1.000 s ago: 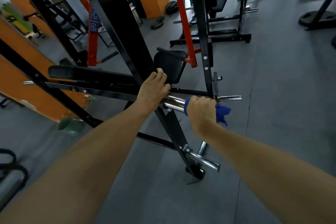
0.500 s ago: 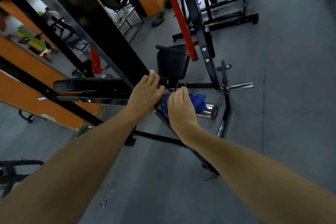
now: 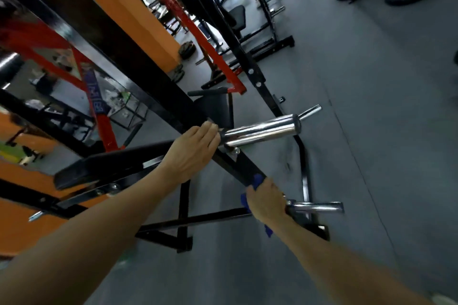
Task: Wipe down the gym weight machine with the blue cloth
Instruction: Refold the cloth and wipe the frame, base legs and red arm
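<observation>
The blue cloth [image 3: 256, 180] is mostly hidden under the right hand [image 3: 267, 202]; only scraps show at the knuckles and below the wrist. The left hand [image 3: 192, 153] hides its fingertips behind the black frame bar [image 3: 138, 74], so its grip cannot be told. Both forearms and the bar run off the picture's edges, and the background machines are blurred

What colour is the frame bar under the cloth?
Black frame bar, glossy, seen in the head view.
</observation>
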